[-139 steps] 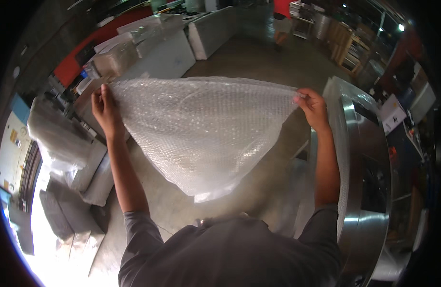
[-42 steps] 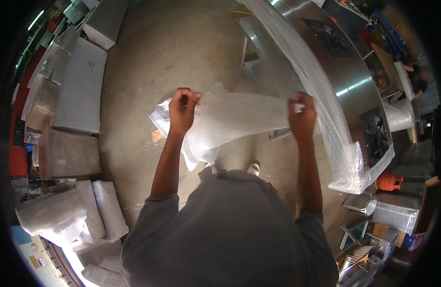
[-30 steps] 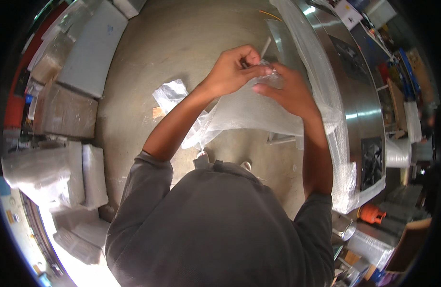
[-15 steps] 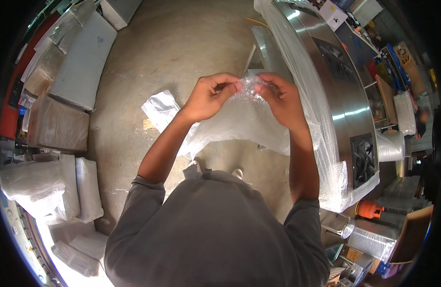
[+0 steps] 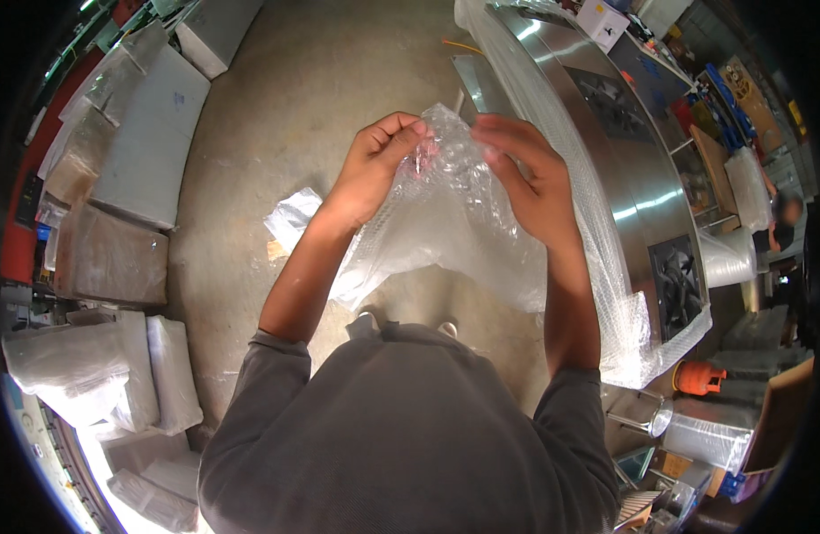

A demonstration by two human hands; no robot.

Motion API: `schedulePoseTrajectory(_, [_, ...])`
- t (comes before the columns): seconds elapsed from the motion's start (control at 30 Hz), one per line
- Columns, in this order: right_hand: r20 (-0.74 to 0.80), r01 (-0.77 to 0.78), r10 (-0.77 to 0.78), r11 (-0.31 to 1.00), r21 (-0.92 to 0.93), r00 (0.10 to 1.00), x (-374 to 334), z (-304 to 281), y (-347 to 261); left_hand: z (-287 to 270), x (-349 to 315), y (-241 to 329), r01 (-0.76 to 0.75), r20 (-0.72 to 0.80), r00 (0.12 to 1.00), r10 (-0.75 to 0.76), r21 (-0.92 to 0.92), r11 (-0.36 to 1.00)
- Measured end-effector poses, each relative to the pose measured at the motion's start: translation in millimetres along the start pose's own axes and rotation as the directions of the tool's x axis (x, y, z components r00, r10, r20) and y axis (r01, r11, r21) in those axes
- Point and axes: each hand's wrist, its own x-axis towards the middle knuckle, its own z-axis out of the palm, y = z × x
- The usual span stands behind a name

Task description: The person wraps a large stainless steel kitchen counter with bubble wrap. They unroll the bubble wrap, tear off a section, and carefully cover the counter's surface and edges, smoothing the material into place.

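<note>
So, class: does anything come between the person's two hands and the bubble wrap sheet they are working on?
Nothing visible does. The left hand and right hand both pinch the top edge of the bubble wrap directly, close together, and the sheet hangs freely below them above the concrete floor.

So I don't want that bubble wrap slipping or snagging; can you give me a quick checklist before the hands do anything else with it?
1. Left hand pinching the top edge of the bubble wrap sheet: ok.
2. Right hand gripping the same bunched edge: ok.
3. Sheet hanging free in front of the body, off the concrete floor: cannot tell, the lower end is hidden.
4. Sheet kept apart from the wrap draped over the steel appliance: cannot tell, they overlap in view.
5. Floor underfoot free of scraps: not ok, a plastic scrap lies nearby.
</note>
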Motion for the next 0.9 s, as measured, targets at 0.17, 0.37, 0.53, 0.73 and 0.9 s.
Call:
schedulePoseTrajectory(0.17, [0.069, -0.07, 0.059, 0.984, 0.165, 0.996, -14.7, -15.9, -9.2, -3.6, 0.7, 5.4, -0.042, -0.034, 0.998, 0.044, 0.048, 0.998])
schedulePoseTrajectory(0.37, [-0.032, -0.15, 0.159, 0.969, 0.198, 0.987, -20.0, -10.8, -7.6, 3.2, -0.5, 6.1, -0.14, -0.054, 0.987, 0.151, 0.176, 0.974])
schedulePoseTrajectory(0.53, [-0.024, -0.13, 0.135, 0.98, 0.153, 0.991, -19.4, -9.1, -11.3, 4.4, -1.6, 6.2, -0.189, -0.067, 0.976, 0.208, 0.211, 0.959])
schedulePoseTrajectory(0.73, [-0.024, -0.136, 0.141, 0.98, 0.148, 0.99, -17.7, -5.6, -14.1, 2.9, -4.5, 6.2, -0.213, -0.046, 0.972, 0.229, 0.226, 0.951])
schedulePoseTrajectory(0.9, [-0.042, -0.069, 0.072, 0.995, 0.078, 0.996, -14.3, -5.1, -22.8, -5.2, -3.7, 4.1, -0.251, -0.122, 0.948, 0.293, 0.277, 0.927])
